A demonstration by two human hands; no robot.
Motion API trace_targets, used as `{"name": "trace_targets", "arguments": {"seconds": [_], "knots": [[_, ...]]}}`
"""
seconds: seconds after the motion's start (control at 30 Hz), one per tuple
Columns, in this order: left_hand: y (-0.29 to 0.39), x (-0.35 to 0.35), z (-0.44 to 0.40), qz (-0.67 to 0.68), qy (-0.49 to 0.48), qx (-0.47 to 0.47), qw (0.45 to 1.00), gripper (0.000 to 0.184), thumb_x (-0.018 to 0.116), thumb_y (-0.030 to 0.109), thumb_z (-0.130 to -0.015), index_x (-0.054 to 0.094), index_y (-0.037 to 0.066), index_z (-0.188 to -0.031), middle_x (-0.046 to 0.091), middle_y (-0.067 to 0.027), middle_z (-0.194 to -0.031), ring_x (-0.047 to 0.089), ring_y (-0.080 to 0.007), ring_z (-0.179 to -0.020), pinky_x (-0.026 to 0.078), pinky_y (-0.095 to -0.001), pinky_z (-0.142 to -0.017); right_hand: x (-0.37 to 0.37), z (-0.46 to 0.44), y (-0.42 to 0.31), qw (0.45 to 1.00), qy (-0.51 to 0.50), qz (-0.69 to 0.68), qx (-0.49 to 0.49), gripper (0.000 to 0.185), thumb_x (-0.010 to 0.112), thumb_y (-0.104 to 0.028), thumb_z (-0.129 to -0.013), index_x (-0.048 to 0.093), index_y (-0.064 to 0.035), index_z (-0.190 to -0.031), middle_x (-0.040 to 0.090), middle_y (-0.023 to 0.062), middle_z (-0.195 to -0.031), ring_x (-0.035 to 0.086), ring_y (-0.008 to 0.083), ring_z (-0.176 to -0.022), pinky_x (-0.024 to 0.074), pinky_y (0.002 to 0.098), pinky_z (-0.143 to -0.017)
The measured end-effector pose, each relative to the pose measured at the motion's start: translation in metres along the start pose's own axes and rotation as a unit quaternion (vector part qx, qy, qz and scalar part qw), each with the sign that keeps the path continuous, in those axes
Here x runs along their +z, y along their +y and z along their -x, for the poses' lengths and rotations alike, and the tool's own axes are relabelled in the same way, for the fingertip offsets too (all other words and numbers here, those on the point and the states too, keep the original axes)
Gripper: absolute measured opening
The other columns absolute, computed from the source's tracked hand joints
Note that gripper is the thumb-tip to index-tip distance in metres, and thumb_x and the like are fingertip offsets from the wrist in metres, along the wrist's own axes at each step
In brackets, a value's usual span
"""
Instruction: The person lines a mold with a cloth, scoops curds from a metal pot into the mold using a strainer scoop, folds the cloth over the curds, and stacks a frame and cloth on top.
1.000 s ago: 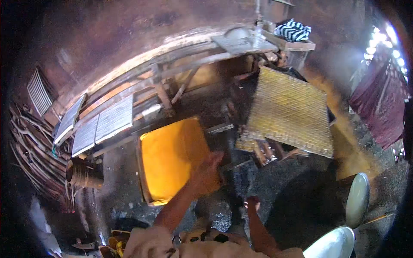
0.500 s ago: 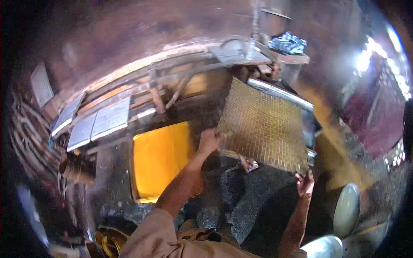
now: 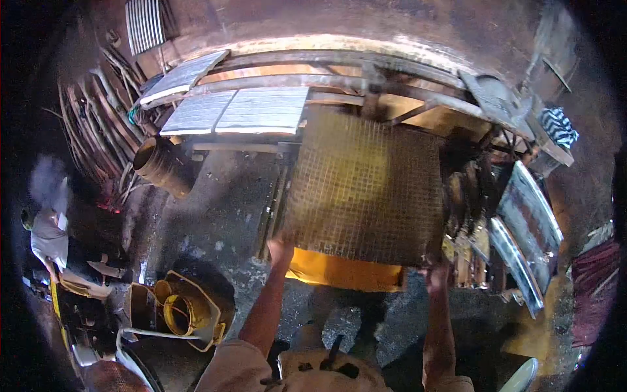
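A square, tan woven mat (image 3: 369, 189) is held out in front of me, gripped at its near corners. My left hand (image 3: 281, 251) is closed on the near left corner, and my right hand (image 3: 436, 274) on the near right corner, its fingers partly in shadow. Below the mat, a bright orange-yellow sheet (image 3: 346, 269) shows along the near edge; the mat hides the rest of it. I cannot tell whether mat and sheet touch.
White ribbed panels (image 3: 261, 110) rest on a wooden rack (image 3: 333, 81) along the wall. A rusty drum (image 3: 160, 163) and stacked branches (image 3: 98, 124) stand left. Yellow containers (image 3: 179, 313) are at lower left, another person (image 3: 49, 238) beyond. Metal-edged panels (image 3: 530, 222) lean at right.
The woven mat has come from the right to above the orange-yellow sheet, covering most of it. Both hands have kept hold of it. My view has turned left.
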State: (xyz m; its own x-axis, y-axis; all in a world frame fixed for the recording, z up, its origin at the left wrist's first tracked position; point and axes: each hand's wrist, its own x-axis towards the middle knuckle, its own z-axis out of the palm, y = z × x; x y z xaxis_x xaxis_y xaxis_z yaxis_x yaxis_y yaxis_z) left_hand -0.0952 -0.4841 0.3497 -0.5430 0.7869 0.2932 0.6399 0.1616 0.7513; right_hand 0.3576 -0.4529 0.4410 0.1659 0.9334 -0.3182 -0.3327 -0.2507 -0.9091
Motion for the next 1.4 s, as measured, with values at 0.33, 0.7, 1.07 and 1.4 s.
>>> {"name": "trace_targets", "arguments": {"seconds": [0.33,0.7,1.07,1.4], "knots": [[-0.192,0.042,0.077,0.012,-0.166,-0.175,0.970,0.063,0.070,0.023,-0.069,0.046,0.018,-0.127,0.065,-0.0121,-0.086,0.064,-0.0231,-0.072,0.052,-0.0354,-0.060,-0.025,-0.045,0.190,0.956,0.112,0.185,0.200,0.052,0.052,-0.040,-0.082,0.042,-0.0105,-0.122,0.049,0.0140,-0.118,0.060,0.0322,-0.080,0.0529,0.0405,-0.055],[-0.083,0.009,0.050,-0.203,-0.103,-0.114,0.967,0.052,0.077,0.031,-0.059,0.058,0.007,-0.100,0.055,-0.0124,-0.085,0.052,-0.0323,-0.085,0.044,-0.0439,-0.074,-0.056,-0.038,0.210,0.666,0.139,0.708,-0.186,0.061,0.070,-0.028,-0.071,0.042,-0.0075,-0.121,0.055,0.0117,-0.097,0.054,0.0296,-0.087,0.0453,0.0444,-0.075],[-0.056,0.076,0.193,0.388,0.075,-0.446,0.803,0.035,0.058,0.020,-0.083,0.048,0.004,-0.113,0.055,-0.0066,-0.103,0.054,-0.0206,-0.093,0.046,-0.0358,-0.080,-0.056,0.059,0.395,0.972,0.215,-0.078,0.050,0.043,0.055,-0.020,-0.082,0.044,-0.0051,-0.121,0.050,0.0086,-0.114,0.053,0.0219,-0.099,0.0461,0.0325,-0.081],[-0.198,0.098,0.247,0.430,-0.308,-0.333,0.780,0.053,0.065,0.023,-0.081,0.042,0.002,-0.123,0.050,-0.0137,-0.117,0.051,-0.0236,-0.103,0.044,-0.0363,-0.086,-0.086,0.031,0.394,0.956,-0.025,-0.041,0.291,0.065,0.074,-0.014,-0.070,0.040,-0.0044,-0.124,0.049,0.0088,-0.120,0.050,0.0240,-0.109,0.0438,0.0399,-0.090]]}}
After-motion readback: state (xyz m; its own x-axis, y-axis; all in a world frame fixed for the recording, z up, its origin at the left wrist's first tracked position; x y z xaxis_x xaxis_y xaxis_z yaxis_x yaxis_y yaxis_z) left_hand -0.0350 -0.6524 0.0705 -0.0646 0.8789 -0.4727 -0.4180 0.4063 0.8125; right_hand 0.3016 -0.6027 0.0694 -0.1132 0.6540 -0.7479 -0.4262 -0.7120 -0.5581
